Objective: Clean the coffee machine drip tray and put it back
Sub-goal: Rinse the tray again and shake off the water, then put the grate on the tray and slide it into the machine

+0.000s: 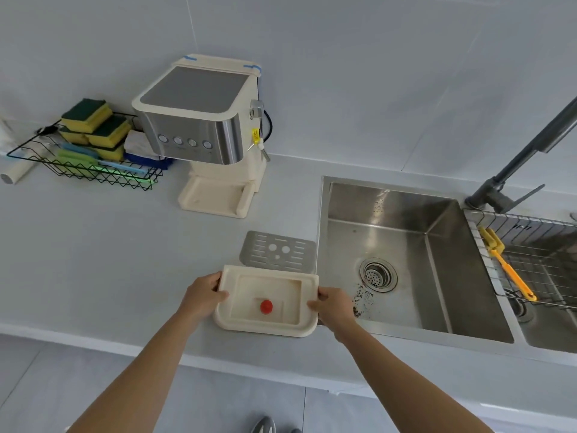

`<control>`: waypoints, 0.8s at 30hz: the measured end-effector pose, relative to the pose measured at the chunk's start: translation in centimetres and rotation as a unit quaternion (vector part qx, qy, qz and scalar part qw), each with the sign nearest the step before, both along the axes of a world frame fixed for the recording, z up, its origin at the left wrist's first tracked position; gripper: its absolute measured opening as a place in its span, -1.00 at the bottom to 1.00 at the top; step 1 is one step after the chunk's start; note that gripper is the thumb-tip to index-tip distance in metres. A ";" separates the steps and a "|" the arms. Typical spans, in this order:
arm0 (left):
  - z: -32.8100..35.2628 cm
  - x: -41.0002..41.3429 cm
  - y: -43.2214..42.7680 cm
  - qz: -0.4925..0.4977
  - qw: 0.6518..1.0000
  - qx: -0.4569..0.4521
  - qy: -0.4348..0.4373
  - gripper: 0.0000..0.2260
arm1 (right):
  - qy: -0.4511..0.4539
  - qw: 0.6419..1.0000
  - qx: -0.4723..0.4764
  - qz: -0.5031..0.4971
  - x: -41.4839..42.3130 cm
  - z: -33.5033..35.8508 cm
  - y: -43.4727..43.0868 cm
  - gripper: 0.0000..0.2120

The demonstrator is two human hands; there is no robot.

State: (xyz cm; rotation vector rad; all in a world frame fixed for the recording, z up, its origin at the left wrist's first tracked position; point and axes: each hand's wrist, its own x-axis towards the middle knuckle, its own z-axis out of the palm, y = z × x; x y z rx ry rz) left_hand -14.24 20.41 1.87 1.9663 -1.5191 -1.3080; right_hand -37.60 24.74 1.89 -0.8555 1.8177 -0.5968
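- We hold the drip tray (265, 300) with both hands, one on each short end, probably to keep it level so nothing left inside spills.
- Left hand (204, 293): thumb hooked over the tray's 9 o'clock rim, other fingers curled under the edge and hidden, so it is clamped on the rim.
- Right hand (332, 304): thumb over the 3 o'clock rim, fingers wrapped under it, same clamp.
- The tray sits at or just above the counter (125, 260), near the front edge, just beside the sink (406, 260); we cannot tell if it is touching the counter or lifted.
- A red float (266, 306) stands in the tray's recess; the rim shows faint brown staining, so it looks not yet washed.
- The metal grate (278, 252) lies flat on the counter at 12 o'clock of the tray, apart from it, likely taken off so the tray can be rinsed alone.
- The coffee machine (203, 129) stands at 11 o'clock, well apart, with its base slot bare and facing us.
- Sponges in the wire rack (84, 170) sit at 10 o'clock.
- Our guess: the tray goes to 3 o'clock, over the sink; dark grounds already lie near the drain (377, 274).
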 end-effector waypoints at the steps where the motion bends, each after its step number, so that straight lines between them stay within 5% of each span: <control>1: -0.1 0.0 0.0 0.001 1.000 0.005 -0.003 -0.61 | 0.001 1.000 0.000 0.008 0.0 -0.1 0.0 -0.81; 16: -0.7 0.8 -1.7 -0.023 0.999 0.032 -0.027 -0.73 | 0.055 0.996 0.030 0.068 0.3 -1.0 -1.4 -0.92; 20: 0.1 1.5 -4.2 -0.066 0.994 0.067 -0.059 -0.90 | 0.107 0.988 0.038 0.104 -0.8 -0.4 -3.1 -0.69; 24: 1.3 1.1 -7.9 -0.138 0.981 0.014 -0.133 -0.55 | 0.168 0.977 0.003 0.131 -1.8 1.4 -5.9 -0.50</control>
